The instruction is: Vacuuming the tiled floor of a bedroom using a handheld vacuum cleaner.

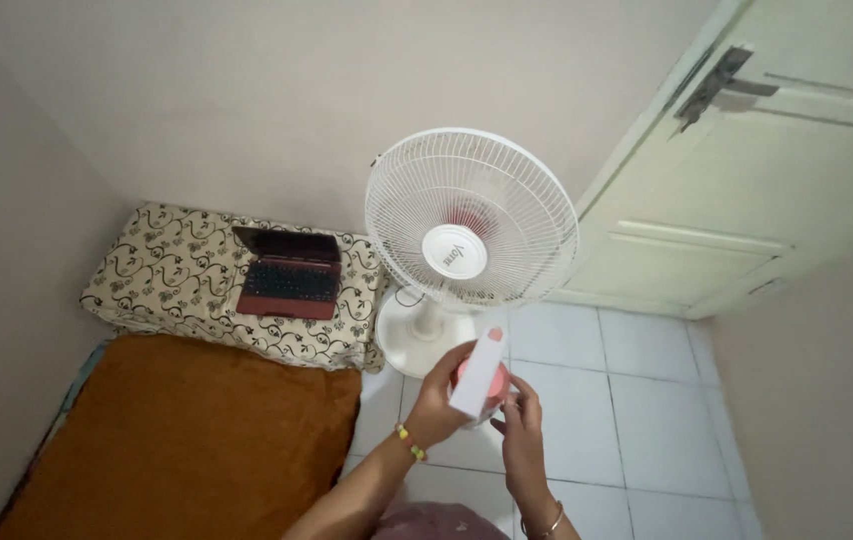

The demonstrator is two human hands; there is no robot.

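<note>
I have a small white rectangular card or slim box with a pink tip point(478, 376) up in front of me, tilted so its pink end points toward the fan. Behind it, half covered, is a round pink thing point(496, 385) whose kind I cannot make out. My left hand point(439, 400) carries the white piece from below and the left, fingers curled and closed on its lower edge. My right hand point(522, 425) sits just beside it on the right, fingertips gathered against the pink round thing and the white piece's lower corner; whether it truly grips or only touches I cannot tell. A beaded bracelet point(408, 441) is on my left wrist, a thin bangle point(545, 524) on my right.

As for progress, I judge that the handling is mid-way at most: both pieces are in my hands, held over the floor, and nothing has been set on or fitted to anything.

Just past my hands stands a white pedestal fan with a round wire grille and red blades point(470, 222), on its round base on the pale tiled floor point(647, 400). To the left a red open laptop point(288, 273) lies on a cream patterned pillow point(167, 275), at the head of a mattress with a rust-brown cover point(187, 440). A cream panelled door point(747, 190) is at the right.
</note>
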